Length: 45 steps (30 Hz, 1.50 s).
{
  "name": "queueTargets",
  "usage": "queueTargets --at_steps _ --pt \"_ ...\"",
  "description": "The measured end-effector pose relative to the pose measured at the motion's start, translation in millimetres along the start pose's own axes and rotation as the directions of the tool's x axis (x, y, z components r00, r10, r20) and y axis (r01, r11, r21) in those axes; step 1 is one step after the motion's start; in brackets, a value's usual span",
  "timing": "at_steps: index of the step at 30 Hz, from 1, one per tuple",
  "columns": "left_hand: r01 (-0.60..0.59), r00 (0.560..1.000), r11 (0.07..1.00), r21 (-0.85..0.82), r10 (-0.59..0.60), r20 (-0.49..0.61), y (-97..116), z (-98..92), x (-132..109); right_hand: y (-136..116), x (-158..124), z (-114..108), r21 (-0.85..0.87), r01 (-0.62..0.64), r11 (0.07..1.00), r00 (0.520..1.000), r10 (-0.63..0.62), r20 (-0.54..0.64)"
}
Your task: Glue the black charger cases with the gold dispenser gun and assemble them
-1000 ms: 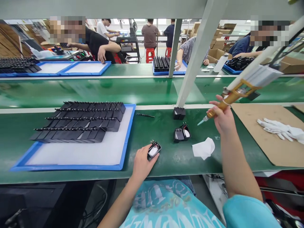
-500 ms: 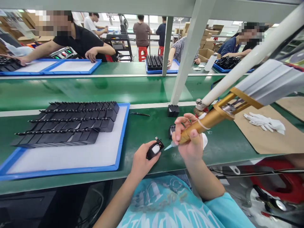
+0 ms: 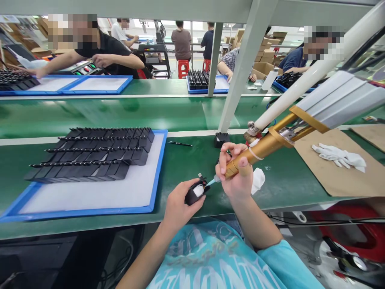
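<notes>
My left hand [image 3: 179, 202] is closed around a small black plastic housing [image 3: 192, 195] with a white piece inside and small parts at its far end. My right hand [image 3: 237, 176] grips a gold-coloured glue dispenser [image 3: 251, 157], fingers wrapped round its lower barrel. The pale blue nozzle [image 3: 213, 181] of the dispenser points down-left, its tip at the open end of the housing; whether it touches is too small to tell. Behind my right hand another dark part is mostly hidden. A crumpled white tissue [image 3: 258, 180] lies beside that hand.
On the left, a blue-rimmed tray [image 3: 155, 188] carries rows of black housings [image 3: 96, 154]. A thin black tool [image 3: 179, 143] lies beyond it. One housing [image 3: 221, 139] stands near a slanted metal post [image 3: 237, 88]. White gloves [image 3: 339, 156] rest on cardboard [image 3: 315, 176]. Co-workers sit across the bench.
The dispenser's nozzle has moved slightly left to the housing's open end, where before there was a small gap. My left hand still holds the housing. Across the bench, a co-worker's hand has lifted.
</notes>
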<state>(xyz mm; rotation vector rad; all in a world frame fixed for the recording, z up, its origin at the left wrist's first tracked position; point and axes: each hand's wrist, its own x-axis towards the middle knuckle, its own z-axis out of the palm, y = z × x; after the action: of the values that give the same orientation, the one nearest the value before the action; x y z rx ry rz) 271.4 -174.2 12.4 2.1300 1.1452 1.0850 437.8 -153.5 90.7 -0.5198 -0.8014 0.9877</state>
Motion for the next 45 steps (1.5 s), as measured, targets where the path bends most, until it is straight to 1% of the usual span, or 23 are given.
queueTargets --at_steps 7,10,14,18,21,24,28,32,35,37,41,43,45 --pt "0.011 1.0 1.0 -0.01 -0.011 -0.01 -0.9 0.8 -1.8 0.8 -1.3 0.9 -0.042 -0.007 0.999 1.0 0.007 -0.015" --pt "0.033 0.999 0.999 -0.006 -0.033 -0.018 -2.0 2.4 -2.0 1.8 -2.4 1.4 -0.011 0.001 1.0 1.0 -0.001 -0.008" --pt "0.074 0.997 0.997 0.0 -0.074 -0.011 -6.2 8.2 -1.2 2.3 -3.6 4.2 0.048 0.014 0.999 1.0 -0.015 0.015" --pt "0.09 0.996 0.996 0.014 -0.09 -0.007 -9.5 15.9 -0.7 3.9 -4.0 10.5 0.027 0.019 0.999 1.0 -0.019 0.015" --pt "0.058 0.998 0.998 0.016 -0.057 -0.024 -7.4 20.5 1.2 6.0 -4.1 15.7 -0.029 0.019 0.999 1.0 -0.019 0.005" --pt "-0.02 0.997 1.0 0.009 0.021 -0.071 -3.4 23.7 5.0 7.4 -4.4 19.3 -0.056 0.009 0.998 1.0 -0.009 -0.006" --pt "-0.096 0.985 0.995 0.022 0.098 -0.139 -1.2 25.4 8.7 8.0 -4.6 21.0 -0.002 0.013 1.0 1.0 -0.013 0.014" --pt "-0.114 0.981 0.993 0.036 0.118 -0.151 -1.6 24.4 8.7 7.2 -3.9 22.0 0.036 0.004 0.999 1.0 -0.004 0.024" --pt "-0.106 0.987 0.994 0.039 0.11 -0.119 -2.8 22.9 9.2 6.7 -2.7 22.9 0.002 -0.002 1.0 1.0 0.002 -0.004" --pt "-0.078 0.994 0.996 0.051 0.082 -0.071 -7.1 21.2 9.4 7.0 -1.6 22.4 0.001 0.008 1.0 0.999 -0.008 -0.031" --pt "0.024 0.998 0.995 0.096 -0.029 0.057 -27.2 13.2 5.8 7.8 1.4 16.0 0.043 0.032 0.999 0.997 -0.029 -0.067" --pt "0.084 0.99 0.992 0.094 -0.094 0.107 -38.1 6.3 3.6 7.7 3.1 10.9 0.037 0.041 0.998 0.996 -0.037 -0.082" --pt "0.143 0.977 0.988 0.066 -0.152 0.152 -44.6 -1.1 4.2 7.2 4.7 6.0 0.028 0.056 0.998 0.994 -0.053 -0.098"
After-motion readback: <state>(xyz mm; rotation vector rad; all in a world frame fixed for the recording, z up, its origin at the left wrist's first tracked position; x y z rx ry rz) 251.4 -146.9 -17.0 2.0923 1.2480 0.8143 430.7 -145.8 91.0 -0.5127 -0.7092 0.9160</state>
